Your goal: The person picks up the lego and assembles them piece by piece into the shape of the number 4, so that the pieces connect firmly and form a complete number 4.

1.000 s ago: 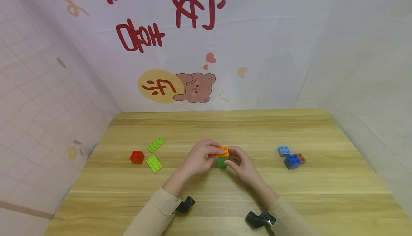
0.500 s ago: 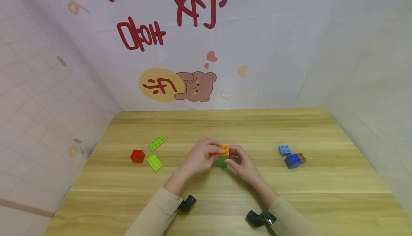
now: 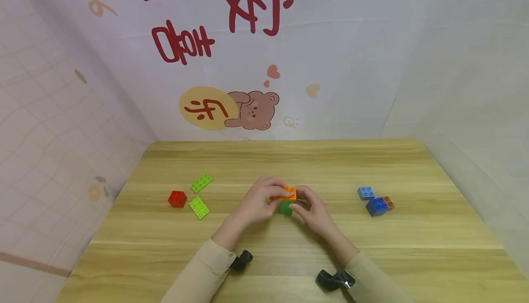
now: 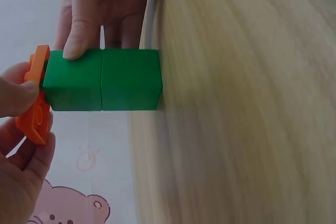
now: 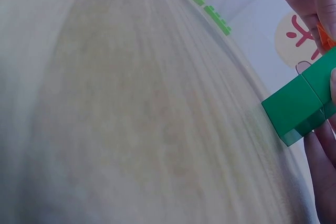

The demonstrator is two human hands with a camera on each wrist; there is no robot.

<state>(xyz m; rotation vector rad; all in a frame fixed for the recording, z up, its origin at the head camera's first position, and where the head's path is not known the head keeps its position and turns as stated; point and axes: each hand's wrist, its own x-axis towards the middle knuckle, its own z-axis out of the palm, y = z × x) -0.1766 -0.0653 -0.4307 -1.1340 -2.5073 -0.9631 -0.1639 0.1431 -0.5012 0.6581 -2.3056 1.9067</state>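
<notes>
Near the middle of the table, two green bricks [image 4: 130, 80] stand stacked one on the other, their lower end right at the tabletop. An orange piece with studs [image 4: 37, 109] sits at the top of the stack, slightly slanted against the upper green brick in the left wrist view. My left hand [image 3: 259, 200] pinches this orange piece between thumb and fingers. From the other side my right hand [image 3: 312, 212] grips the upper green brick, its thumb [image 4: 80, 38] on the near face. Part of the orange piece is hidden behind the left fingers.
To the left lie a red brick [image 3: 177, 199] and two lime-green plates, one farther back [image 3: 201, 183] and one nearer [image 3: 199, 208]. A light blue brick [image 3: 366, 193], a dark blue brick [image 3: 376, 207] and a brown brick [image 3: 388, 203] sit together on the right. A printed cloth [image 3: 330, 64] hangs behind the table.
Both hands keep their hold on the orange piece and the green stack. The head view has shifted very slightly.
</notes>
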